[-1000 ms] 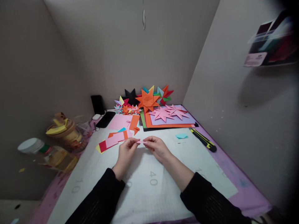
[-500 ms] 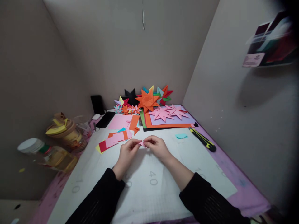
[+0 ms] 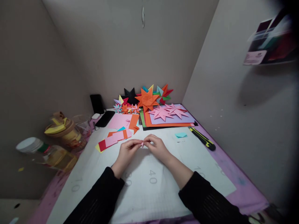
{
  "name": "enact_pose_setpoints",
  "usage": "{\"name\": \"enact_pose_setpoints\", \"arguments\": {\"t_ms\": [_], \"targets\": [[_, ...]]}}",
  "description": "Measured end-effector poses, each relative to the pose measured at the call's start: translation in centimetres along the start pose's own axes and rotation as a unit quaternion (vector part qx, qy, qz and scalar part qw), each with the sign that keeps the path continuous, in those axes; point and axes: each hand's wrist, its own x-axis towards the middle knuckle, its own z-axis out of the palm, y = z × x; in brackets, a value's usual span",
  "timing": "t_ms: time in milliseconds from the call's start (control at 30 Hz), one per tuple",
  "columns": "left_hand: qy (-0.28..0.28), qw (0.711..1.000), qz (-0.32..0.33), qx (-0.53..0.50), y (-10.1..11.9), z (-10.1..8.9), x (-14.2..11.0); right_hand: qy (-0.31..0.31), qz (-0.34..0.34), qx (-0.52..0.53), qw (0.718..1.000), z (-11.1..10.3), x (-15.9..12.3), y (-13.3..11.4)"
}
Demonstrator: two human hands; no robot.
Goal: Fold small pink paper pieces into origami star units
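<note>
Between my fingertips is a small piece of pink paper (image 3: 142, 145), mostly covered by the fingers. My left hand (image 3: 128, 151) pinches it from the left, closed at thumb and forefinger. From the other side my right hand (image 3: 155, 146) pinches it too, so the two hands almost meet above the white mat (image 3: 149, 193). Left of my hands lie overlapping paper strips, with a pink strip (image 3: 114, 138) on top and a red strip (image 3: 102, 145) beside it. A folded light-blue paper (image 3: 181, 135) rests on the mat to the right.
A black-and-yellow box cutter (image 3: 202, 138) lies at the right edge. Folded stars, including an orange star (image 3: 147, 99) and pink stars (image 3: 161, 113), stand and lie at the back near stacked sheets. On the left are a bottle (image 3: 58, 156), a tumbler (image 3: 65, 130) and a phone (image 3: 105, 119).
Both hands stay pinched together in nearly the same spot. Less of the pink paper shows, now a narrow bit between the fingertips, and the fingertips are closer together.
</note>
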Motion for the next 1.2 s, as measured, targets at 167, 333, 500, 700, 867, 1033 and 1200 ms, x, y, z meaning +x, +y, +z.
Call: {"name": "enact_pose_setpoints", "arguments": {"t_ms": [167,333,500,700,867,1033,1200], "targets": [[-0.025,0.999,-0.024,-0.02,0.08,-0.07,0.06,-0.009,-0.02,-0.028,0.999,-0.16,-0.06,0.22],[-0.032,0.998,-0.053,-0.02,-0.33,0.0,0.21,-0.017,-0.029,-0.042,0.999,-0.12,-0.16,0.37],[-0.038,0.997,-0.055,-0.023,-0.7,0.04,0.26,-0.006,0.001,-0.014,1.0,0.04,-0.1,0.17],[-0.044,0.998,-0.05,-0.013,-0.75,0.06,0.24,-0.008,0.017,0.002,1.0,0.14,0.0,0.22],[-0.042,0.997,-0.057,-0.015,-0.68,0.13,0.22,-0.027,0.006,-0.012,1.0,-0.02,-0.03,0.13],[-0.043,0.997,-0.062,-0.014,-0.77,0.17,0.18,-0.034,-0.015,-0.034,0.999,-0.07,-0.18,0.26],[-0.055,0.996,-0.066,-0.013,-0.82,0.09,0.17,-0.032,-0.02,-0.028,0.999,-0.08,-0.22,0.3]]}}
